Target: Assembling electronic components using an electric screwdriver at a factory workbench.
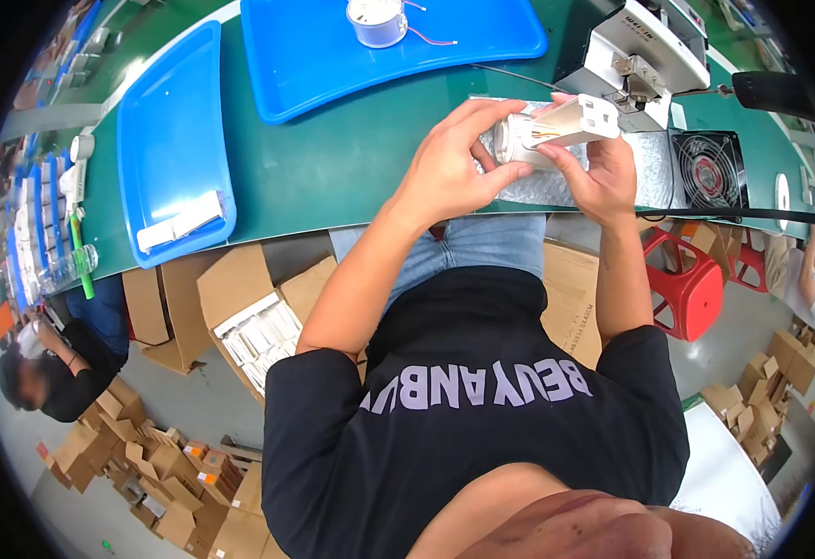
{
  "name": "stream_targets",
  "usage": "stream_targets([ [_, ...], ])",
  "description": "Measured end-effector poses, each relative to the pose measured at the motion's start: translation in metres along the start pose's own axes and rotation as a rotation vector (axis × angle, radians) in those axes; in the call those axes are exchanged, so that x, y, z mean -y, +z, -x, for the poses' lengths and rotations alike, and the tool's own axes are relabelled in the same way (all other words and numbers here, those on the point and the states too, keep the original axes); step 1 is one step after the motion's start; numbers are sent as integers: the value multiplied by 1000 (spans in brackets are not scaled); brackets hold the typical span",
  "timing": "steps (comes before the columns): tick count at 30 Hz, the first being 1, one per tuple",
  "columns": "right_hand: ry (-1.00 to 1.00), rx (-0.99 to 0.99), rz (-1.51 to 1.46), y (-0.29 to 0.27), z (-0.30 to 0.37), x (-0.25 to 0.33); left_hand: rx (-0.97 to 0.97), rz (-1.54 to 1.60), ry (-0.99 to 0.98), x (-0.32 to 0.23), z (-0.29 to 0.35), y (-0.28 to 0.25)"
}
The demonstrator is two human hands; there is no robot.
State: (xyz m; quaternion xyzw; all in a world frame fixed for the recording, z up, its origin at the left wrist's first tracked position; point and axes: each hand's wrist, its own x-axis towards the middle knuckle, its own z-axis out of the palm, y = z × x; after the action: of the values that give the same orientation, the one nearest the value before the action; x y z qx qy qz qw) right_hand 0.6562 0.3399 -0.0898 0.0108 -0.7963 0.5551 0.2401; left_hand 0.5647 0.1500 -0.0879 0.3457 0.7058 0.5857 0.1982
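While a silver sheet lies beneath, both hands grip a white housing with visible wires.

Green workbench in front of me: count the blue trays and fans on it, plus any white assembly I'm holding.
Blue trays, left tray and far tray: 2
Fan: 1
White assembly in both hands: 1
Total: 4

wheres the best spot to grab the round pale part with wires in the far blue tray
Probably grip the round part by its curved side wall, coming from the left: it sits flat in the blue tray and its thin wires trail to the right, which a left-side pinch should clear. The left hand holds the white fixture and would need freeing first.
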Motion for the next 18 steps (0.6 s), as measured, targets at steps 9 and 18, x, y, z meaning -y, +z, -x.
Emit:
stream_targets([
  [9,-81,131,197,-2,-13,14,-32,8,25,4,5,2],
  [18,71,119,71,7,-11,23,-18,-55,57,8,6,3],
])
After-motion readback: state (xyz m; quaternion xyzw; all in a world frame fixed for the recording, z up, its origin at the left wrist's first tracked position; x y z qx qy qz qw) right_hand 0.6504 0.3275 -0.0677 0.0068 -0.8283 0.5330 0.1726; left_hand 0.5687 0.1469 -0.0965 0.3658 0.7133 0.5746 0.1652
